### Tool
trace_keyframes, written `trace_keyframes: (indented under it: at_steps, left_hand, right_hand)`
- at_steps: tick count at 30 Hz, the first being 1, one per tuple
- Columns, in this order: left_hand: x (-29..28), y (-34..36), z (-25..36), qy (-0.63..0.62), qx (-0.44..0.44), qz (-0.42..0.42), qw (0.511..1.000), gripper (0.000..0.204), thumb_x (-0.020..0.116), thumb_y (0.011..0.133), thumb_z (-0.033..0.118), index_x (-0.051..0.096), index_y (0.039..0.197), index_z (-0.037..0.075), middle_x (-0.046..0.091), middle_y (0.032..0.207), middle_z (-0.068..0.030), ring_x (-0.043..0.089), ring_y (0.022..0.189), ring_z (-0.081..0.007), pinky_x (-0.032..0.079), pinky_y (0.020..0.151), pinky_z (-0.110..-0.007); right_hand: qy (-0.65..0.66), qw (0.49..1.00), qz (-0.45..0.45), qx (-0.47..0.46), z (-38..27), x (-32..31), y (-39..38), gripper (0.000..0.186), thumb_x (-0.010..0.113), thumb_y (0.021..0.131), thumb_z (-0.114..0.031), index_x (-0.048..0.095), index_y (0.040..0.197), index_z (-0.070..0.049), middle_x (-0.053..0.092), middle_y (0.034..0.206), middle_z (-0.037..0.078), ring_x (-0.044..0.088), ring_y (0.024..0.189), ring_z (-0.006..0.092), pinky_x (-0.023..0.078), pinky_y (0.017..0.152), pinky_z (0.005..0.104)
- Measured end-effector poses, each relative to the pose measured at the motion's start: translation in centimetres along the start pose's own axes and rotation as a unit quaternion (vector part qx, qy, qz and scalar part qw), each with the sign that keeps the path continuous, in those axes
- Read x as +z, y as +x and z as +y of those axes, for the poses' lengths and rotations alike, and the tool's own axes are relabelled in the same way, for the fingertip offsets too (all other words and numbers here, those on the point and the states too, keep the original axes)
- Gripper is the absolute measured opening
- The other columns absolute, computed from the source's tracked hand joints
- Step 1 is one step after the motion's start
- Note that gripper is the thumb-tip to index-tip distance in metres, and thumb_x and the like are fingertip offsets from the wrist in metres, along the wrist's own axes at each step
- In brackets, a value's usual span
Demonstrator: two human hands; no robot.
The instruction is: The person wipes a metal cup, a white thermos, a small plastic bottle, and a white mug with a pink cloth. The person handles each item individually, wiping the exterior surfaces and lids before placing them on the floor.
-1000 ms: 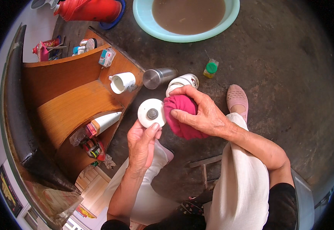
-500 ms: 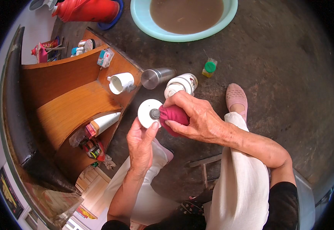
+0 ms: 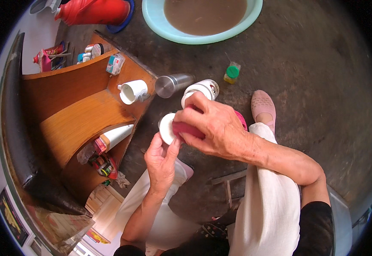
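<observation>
A round white lid [image 3: 166,129] is pinched at its lower edge by my left hand [image 3: 160,166], thumb and fingers closed on it. My right hand [image 3: 224,128] grips a bunched magenta cloth [image 3: 187,129] and presses it against the lid's face, hiding the middle of the lid. Part of the cloth shows beyond the back of that hand. Just past my right fingers lies a white container [image 3: 207,88] with a printed picture, partly covered by the hand. Beside it a steel cylinder [image 3: 173,85] lies on its side.
On the left is a wooden cabinet [image 3: 83,115] with a white mug [image 3: 133,92] at its edge. A pale green basin [image 3: 201,40] of murky water stands ahead. A green-capped jar [image 3: 232,72] and a red thermos [image 3: 92,12] are on the floor.
My right hand has shifted the cloth over the lid's grey knob, which is now hidden. The lid has tilted to a narrower angle, and a cloth end shows behind my right hand.
</observation>
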State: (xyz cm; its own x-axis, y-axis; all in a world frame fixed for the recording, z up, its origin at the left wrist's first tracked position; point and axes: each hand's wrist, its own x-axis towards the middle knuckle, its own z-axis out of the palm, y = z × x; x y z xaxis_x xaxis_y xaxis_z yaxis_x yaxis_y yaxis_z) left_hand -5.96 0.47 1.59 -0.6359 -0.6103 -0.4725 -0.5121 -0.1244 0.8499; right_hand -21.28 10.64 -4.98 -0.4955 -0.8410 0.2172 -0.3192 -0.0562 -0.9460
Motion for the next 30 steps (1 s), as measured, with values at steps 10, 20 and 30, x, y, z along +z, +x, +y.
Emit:
trace_keyframes:
  at_steps: [10,20,30]
  left_hand:
    - [-0.9,1.1,-0.1,-0.117,-0.064,0.014,0.991,0.031,0.062,0.098,0.013,0.059,0.126,0.001,0.066,0.115,-0.0046,0.061,0.102,-0.0108,0.050,0.084,-0.029]
    - [0.2,0.4,-0.5,-0.146,-0.064,0.013,0.987,0.032,0.063,0.097,0.010,0.058,0.128,0.002,0.065,0.117,-0.0036,0.059,0.102,-0.0099,0.049,0.083,-0.028]
    - [1.0,-0.5,-0.2,-0.065,-0.054,-0.015,0.996,0.030,0.062,0.097,0.008,0.058,0.126,0.000,0.064,0.109,-0.0030,0.060,0.092,-0.0093,0.051,0.081,-0.026]
  right_hand:
    - [0.171,0.959,0.046,0.221,1.7,-0.1,-0.6,0.032,0.069,0.083,-0.020,0.059,0.107,-0.002,0.064,0.099,0.020,0.064,0.096,0.0373,0.052,0.084,0.0427]
    - [0.104,0.982,-0.004,0.158,1.2,0.5,-0.8,0.035,0.074,0.082,-0.016,0.056,0.110,-0.006,0.064,0.106,0.015,0.065,0.097,0.0354,0.053,0.087,0.0414]
    - [0.179,0.962,0.048,0.203,2.0,0.6,-0.3,0.036,0.073,0.083,-0.023,0.056,0.109,-0.004,0.066,0.098,0.016,0.066,0.091,0.0318,0.053,0.081,0.0404]
